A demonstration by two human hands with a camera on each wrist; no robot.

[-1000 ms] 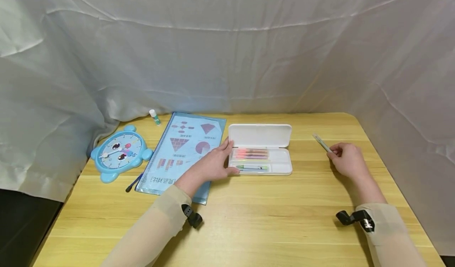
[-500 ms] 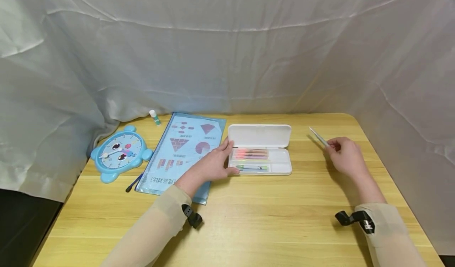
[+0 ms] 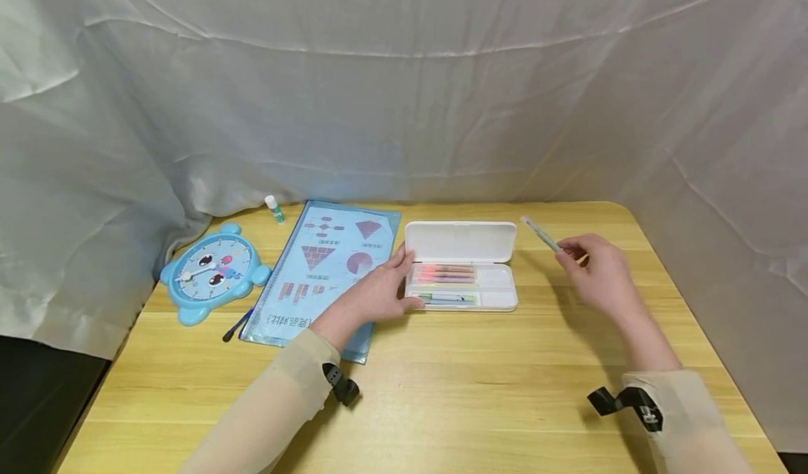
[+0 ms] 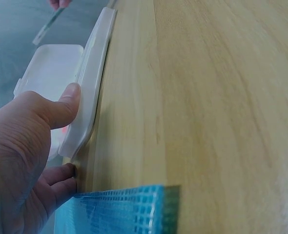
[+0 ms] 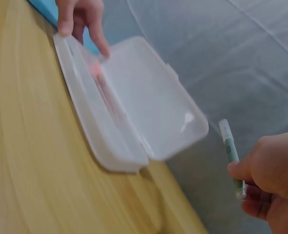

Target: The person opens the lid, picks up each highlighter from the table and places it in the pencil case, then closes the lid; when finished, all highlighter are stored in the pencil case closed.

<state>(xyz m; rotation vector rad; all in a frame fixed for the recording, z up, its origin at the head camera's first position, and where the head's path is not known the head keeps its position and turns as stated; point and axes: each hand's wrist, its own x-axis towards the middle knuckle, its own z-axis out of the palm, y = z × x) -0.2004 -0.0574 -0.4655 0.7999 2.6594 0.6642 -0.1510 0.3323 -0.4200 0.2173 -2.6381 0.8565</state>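
Note:
A white pencil case [image 3: 499, 289] lies on the table with its lid [image 3: 461, 241] raised; several pink, orange and green pens [image 3: 447, 273] lie inside. At its left end my left hand [image 3: 379, 290] holds the case, thumb on the front rim and a finger by the lid, as the right wrist view shows. To the right of the case my right hand [image 3: 596, 271] pinches a green marker pen [image 3: 541, 234] with a clear cap [image 5: 225, 129], raised above the table and pointing up to the left.
A blue mesh document folder [image 3: 322, 278] lies partly beneath my left forearm. Left of it are a blue toy clock [image 3: 214, 272], a glue stick [image 3: 275, 209] and a dark blue pen or brush [image 3: 238, 324]. A grey curtain [image 3: 404, 109] hangs behind the table [image 3: 473, 404].
My right hand has lifted the marker pen and carried it left, closer to the pencil case. The left hand and the case have stayed put.

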